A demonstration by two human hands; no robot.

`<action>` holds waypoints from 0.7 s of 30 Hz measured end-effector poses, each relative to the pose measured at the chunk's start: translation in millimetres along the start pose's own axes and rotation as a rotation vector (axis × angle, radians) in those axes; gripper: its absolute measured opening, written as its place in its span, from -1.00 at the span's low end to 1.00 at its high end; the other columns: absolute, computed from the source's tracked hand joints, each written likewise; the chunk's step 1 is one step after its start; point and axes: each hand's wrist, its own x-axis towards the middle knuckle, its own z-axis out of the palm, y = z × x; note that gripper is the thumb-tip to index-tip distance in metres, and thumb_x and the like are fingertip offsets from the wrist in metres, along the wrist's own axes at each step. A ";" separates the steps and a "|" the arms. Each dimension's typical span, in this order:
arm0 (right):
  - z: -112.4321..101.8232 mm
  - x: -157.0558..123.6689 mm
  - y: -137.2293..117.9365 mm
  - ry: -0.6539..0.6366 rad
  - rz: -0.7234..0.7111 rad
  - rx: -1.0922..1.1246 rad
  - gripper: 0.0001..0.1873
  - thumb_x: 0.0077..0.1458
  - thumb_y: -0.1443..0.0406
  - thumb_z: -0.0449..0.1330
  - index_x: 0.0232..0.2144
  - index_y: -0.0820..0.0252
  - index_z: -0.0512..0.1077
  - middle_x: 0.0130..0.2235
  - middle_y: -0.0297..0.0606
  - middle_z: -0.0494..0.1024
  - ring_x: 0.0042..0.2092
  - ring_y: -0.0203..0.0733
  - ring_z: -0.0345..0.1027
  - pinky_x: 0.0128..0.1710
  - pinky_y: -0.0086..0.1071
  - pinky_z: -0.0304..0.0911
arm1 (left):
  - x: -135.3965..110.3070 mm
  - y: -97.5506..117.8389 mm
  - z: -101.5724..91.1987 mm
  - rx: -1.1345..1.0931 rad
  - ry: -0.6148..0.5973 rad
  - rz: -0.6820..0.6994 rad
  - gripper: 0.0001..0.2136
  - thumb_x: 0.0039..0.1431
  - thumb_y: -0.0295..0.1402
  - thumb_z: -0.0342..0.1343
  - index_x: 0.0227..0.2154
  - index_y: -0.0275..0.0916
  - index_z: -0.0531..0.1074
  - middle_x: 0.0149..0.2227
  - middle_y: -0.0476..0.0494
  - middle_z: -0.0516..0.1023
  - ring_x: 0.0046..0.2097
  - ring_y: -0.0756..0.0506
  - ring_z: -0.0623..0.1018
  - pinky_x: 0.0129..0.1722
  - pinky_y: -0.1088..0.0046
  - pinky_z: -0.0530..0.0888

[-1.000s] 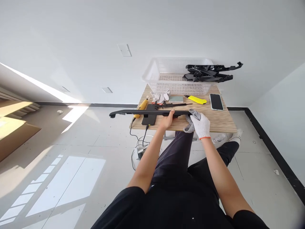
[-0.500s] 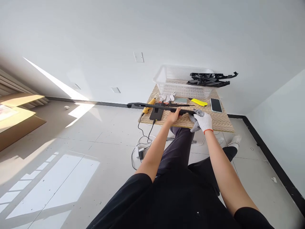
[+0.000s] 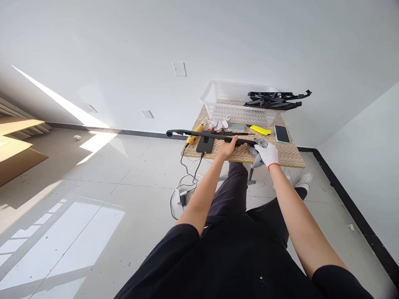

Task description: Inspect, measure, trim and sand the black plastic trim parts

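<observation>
Above the front of the small table, a long thin black plastic strip (image 3: 199,133) is held roughly level, its hooked end out to the left. My bare left hand (image 3: 228,148) is closed round its middle. At the strip's right end, my right hand (image 3: 268,154) in a white knit glove presses a grey cloth (image 3: 258,158) against it. The cloth wraps over that end and hides it. Behind the strip lie a yellow corded rotary tool (image 3: 195,135), a black flat box (image 3: 205,144) with a cable, and a dark caliper-like tool (image 3: 222,132).
A white plastic basket (image 3: 241,112) stands at the table's (image 3: 293,153) back, with several black plastic parts (image 3: 274,100) jutting out rightward. A yellow-handled cutter (image 3: 260,130), a phone (image 3: 282,134) and white gloves (image 3: 218,124) lie in front. Cables run to a power strip (image 3: 179,196) on the floor.
The view has shifted slightly. The strip's left end sits a little higher, and my right hand with the cloth stays at its right end. My left hand keeps its hold.
</observation>
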 end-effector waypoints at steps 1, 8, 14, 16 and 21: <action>-0.4 1.0 0.4 -0.003 -0.003 0.002 -0.56 -0.06 -0.03 0.27 -0.27 0.17 0.56 -0.21 -0.08 0.63 -0.12 0.04 0.47 -0.11 -0.22 0.30 | 0.5 -0.1 -0.1 0.002 -0.007 0.004 -0.64 0.33 -0.06 -0.01 -0.41 -0.19 0.47 -0.39 -0.16 0.61 -0.20 -0.22 0.62 0.02 0.26 0.47; -3.4 5.5 2.3 -0.043 -0.006 0.030 -0.52 -0.08 -0.04 0.28 -0.24 0.19 0.57 -0.22 -0.13 0.64 -0.17 -0.03 0.48 -0.14 -0.24 0.33 | 1.4 1.5 -0.2 0.019 -0.035 0.017 -0.62 0.34 -0.04 -0.05 -0.37 -0.21 0.50 -0.33 -0.17 0.62 -0.12 -0.21 0.61 0.06 0.29 0.45; -4.6 -1.2 -7.7 -0.024 0.013 -0.039 -0.57 -0.04 0.00 0.26 -0.26 0.20 0.56 -0.21 -0.10 0.63 -0.18 -0.01 0.48 -0.17 -0.24 0.34 | -1.8 3.0 -3.2 0.027 -0.040 0.014 -0.65 0.36 -0.06 -0.04 -0.28 -0.20 0.51 -0.24 -0.16 0.65 0.01 -0.24 0.57 0.12 0.30 0.40; -5.1 -4.0 -13.1 -0.015 0.017 -0.096 -0.62 -0.03 0.03 0.26 -0.30 0.19 0.55 -0.24 -0.09 0.62 -0.18 0.01 0.48 -0.16 -0.22 0.34 | -0.9 1.9 -3.3 0.020 -0.052 0.014 -0.63 0.37 -0.05 -0.06 -0.26 -0.21 0.51 -0.25 -0.17 0.65 -0.02 -0.24 0.58 0.11 0.29 0.40; -3.8 -14.0 -28.4 0.037 0.010 -0.266 -0.71 0.06 0.06 0.23 -0.29 0.14 0.52 -0.16 -0.06 0.60 -0.06 0.11 0.47 -0.07 -0.10 0.34 | 6.6 -3.2 -1.4 0.000 -0.084 0.009 -0.60 0.35 0.01 -0.05 -0.24 -0.21 0.51 -0.26 -0.20 0.65 -0.06 -0.23 0.60 0.09 0.27 0.42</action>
